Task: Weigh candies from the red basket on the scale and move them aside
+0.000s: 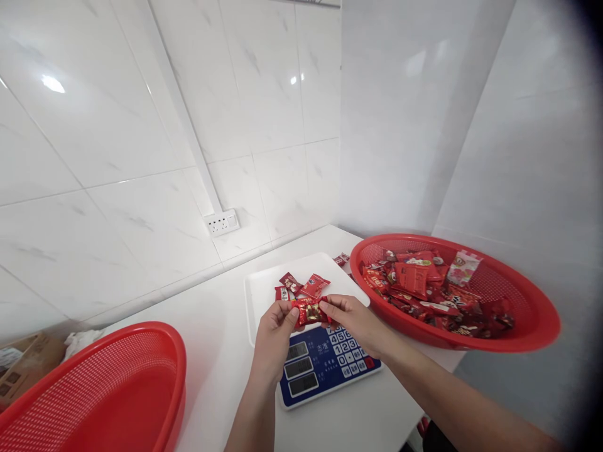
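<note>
Between my two hands is a red and gold wrapped candy (309, 312), held up over the front of the scale. My left hand (277, 326) pinches its left end with thumb and fingers. The right end is gripped by my right hand (349, 317). Behind them, several red candy packets (315, 285) lie on the scale's white tray (257, 289). Below my hands, the digital scale (325, 364) shows its blue panel with number keys and small displays; the readings are too faint to make out.
On the right, a red plastic basket (527, 295) holds many wrapped candies, with a few packets (342, 258) beside its left rim. Another red basket (160, 333) stands at the lower left, near a cardboard box (42, 364). A power socket (222, 222) is on the tiled wall.
</note>
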`<act>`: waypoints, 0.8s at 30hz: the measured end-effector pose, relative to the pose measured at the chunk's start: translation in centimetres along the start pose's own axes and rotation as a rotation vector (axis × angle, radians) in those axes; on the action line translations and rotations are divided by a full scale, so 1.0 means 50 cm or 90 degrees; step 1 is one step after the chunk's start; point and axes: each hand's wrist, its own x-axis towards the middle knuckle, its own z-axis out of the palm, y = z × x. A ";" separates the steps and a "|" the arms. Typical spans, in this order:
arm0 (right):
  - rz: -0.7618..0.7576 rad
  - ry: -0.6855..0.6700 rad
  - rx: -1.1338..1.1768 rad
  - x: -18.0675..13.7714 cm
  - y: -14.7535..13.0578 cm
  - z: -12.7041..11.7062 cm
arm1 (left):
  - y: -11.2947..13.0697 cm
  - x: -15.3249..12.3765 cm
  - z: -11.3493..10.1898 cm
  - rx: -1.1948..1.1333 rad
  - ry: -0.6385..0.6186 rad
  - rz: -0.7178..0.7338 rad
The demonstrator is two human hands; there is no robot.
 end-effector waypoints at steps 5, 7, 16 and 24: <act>-0.001 0.004 -0.010 -0.002 -0.003 0.001 | 0.001 0.000 -0.001 -0.008 0.000 0.000; -0.003 0.001 -0.007 -0.003 -0.004 0.002 | 0.002 -0.001 -0.001 -0.008 0.000 0.001; -0.006 -0.004 -0.004 -0.004 -0.004 0.001 | 0.000 -0.002 -0.002 -0.008 -0.011 0.003; -0.002 -0.004 -0.011 -0.005 -0.004 0.000 | 0.000 -0.001 -0.005 -0.026 -0.029 0.002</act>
